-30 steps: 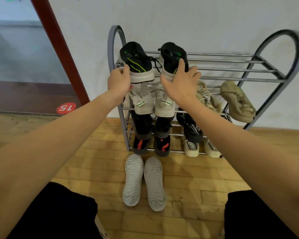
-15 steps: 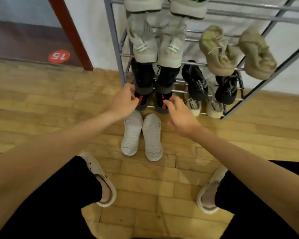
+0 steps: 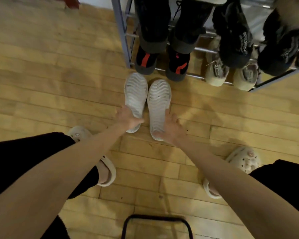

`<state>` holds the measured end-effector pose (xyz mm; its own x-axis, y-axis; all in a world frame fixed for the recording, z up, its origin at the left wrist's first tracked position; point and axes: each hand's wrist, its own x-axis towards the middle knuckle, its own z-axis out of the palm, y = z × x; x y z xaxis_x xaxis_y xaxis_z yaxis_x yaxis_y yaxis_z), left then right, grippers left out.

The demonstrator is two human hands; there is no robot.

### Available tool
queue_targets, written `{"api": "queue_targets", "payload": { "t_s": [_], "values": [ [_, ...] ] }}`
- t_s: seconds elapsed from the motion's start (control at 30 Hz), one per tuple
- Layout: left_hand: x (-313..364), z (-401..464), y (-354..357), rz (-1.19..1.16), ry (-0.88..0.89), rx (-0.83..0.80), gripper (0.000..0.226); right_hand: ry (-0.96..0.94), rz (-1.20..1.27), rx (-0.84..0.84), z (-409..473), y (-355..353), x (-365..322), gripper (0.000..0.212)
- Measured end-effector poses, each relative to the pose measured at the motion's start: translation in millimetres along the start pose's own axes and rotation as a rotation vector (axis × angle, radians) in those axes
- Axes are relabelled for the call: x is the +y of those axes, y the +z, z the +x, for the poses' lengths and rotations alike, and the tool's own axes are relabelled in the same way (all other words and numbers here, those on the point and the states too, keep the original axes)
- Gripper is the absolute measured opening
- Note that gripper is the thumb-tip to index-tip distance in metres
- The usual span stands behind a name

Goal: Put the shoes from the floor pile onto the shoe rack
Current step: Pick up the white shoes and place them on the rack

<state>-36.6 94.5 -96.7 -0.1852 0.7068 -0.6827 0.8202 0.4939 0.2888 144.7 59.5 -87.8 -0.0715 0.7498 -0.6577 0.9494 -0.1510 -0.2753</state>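
Two white shoes lie sole-up side by side on the wooden floor, just in front of the shoe rack. My left hand clasps the heel end of the left white shoe, thumb across its sole. The right white shoe is held along its right heel edge by my right hand. Both shoes still rest on the floor. The rack's lower bars carry a black pair with red marks, a beige pair and black shoes above them.
My feet in cream clogs stand left and right behind the hands. A black metal frame sits at the bottom edge between my legs. Bare floorboards stretch to the left of the rack.
The view tilted down from the rack's top to the floor. Both hands dropped from the black-and-green shoes on the top shelf to the white pair on the floor.
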Motion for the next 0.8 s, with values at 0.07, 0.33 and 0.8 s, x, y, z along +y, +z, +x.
{"api": "queue_targets", "payload": {
  "t_s": [0.07, 0.33, 0.8],
  "values": [
    [-1, 5, 5, -0.04, -0.013, 0.019, 0.12, 0.025, 0.014, -0.02, 7, 9, -8, 0.121],
    [-9, 7, 12, -0.099, -0.114, -0.005, 0.11, 0.07, 0.12, 0.042, 9, 25, -21, 0.121],
    [-4, -106, -57, -0.679, -0.14, -0.16, 0.074, 0.265, 1.489, -0.156, -110, -90, 24, 0.026]
  ]
}}
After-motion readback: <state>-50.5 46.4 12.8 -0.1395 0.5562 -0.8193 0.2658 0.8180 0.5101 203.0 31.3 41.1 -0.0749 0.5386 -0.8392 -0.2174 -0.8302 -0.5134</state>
